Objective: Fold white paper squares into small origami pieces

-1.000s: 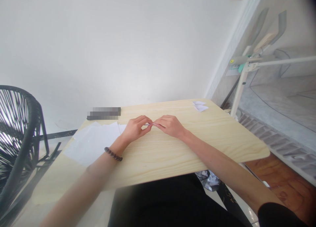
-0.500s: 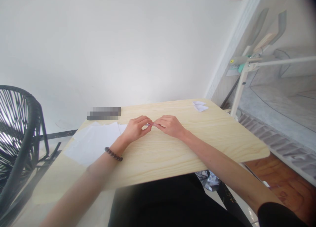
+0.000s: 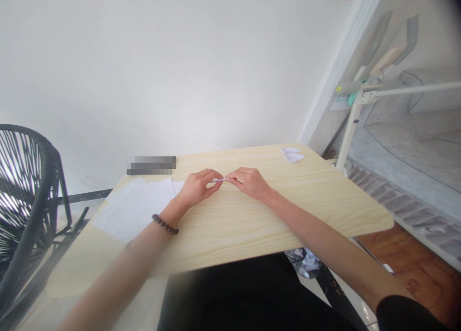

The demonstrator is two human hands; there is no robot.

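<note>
A small folded piece of white paper [image 3: 220,180] is pinched between both hands just above the light wooden table [image 3: 252,225]. My left hand [image 3: 197,187], with a dark bead bracelet on its wrist, grips the paper's left end with thumb and fingertips. The paper's right end is held by my right hand [image 3: 249,182]. Most of the paper is hidden by the fingers.
White paper sheets [image 3: 135,206] lie on the table's left part. A dark flat object [image 3: 151,165] rests at the far left edge. Small folded paper pieces [image 3: 291,154] sit at the far right corner. A black wire chair [image 3: 25,201] stands left; a white stand [image 3: 355,115] right.
My right hand's fingers have shifted slightly along the paper, and the paper now lies flatter between the fingertips. The arms stay in place.
</note>
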